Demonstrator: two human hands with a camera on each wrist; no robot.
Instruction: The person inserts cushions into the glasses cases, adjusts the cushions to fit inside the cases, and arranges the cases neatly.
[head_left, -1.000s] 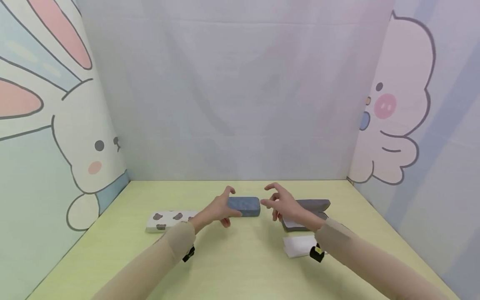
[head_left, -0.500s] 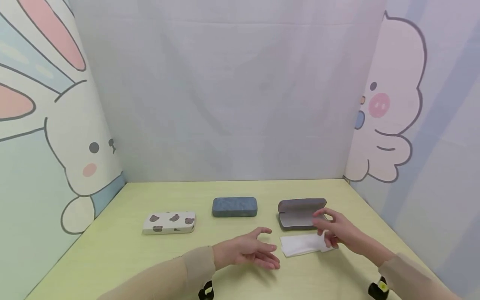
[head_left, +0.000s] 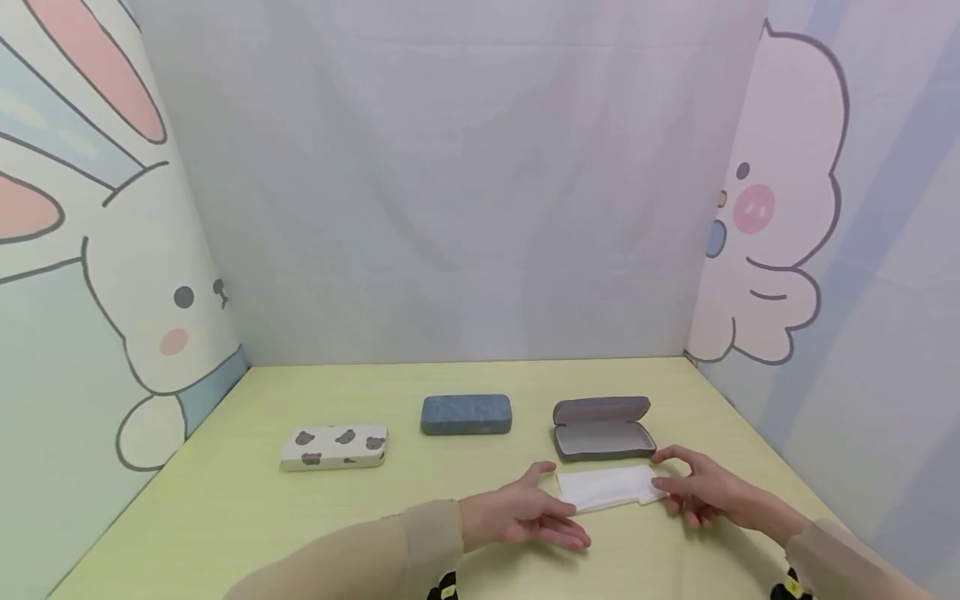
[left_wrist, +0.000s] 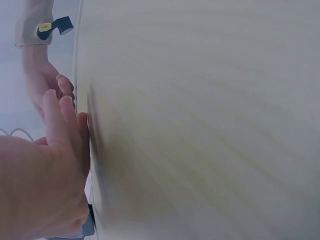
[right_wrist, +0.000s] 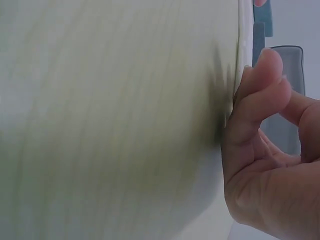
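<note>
A folded white cloth (head_left: 603,487) lies flat on the table in front of an open grey glasses case (head_left: 604,437). At the cloth's left end is my left hand (head_left: 528,510), its fingers extended and spread, the fingertips right at the cloth's edge. My right hand (head_left: 705,487) is at the opposite end, with thumb and index finger apart at the cloth's right edge and the other fingers bent beneath. The right wrist view has those bent fingers (right_wrist: 255,105) low beside the tabletop. In the left wrist view, the left fingers (left_wrist: 57,120) reach close along the table.
A closed blue glasses case (head_left: 467,414) stands in the back middle. To the left lies a white case with bear prints (head_left: 335,447). A plain curtain (head_left: 465,208) closes off the back of the yellow-green table (head_left: 375,533), with cartoon-printed panels at both sides.
Both hands have left the blue case area and come forward and right to the white cloth, one at either end. The cases and cloth have stayed in place; the view has shifted slightly.
</note>
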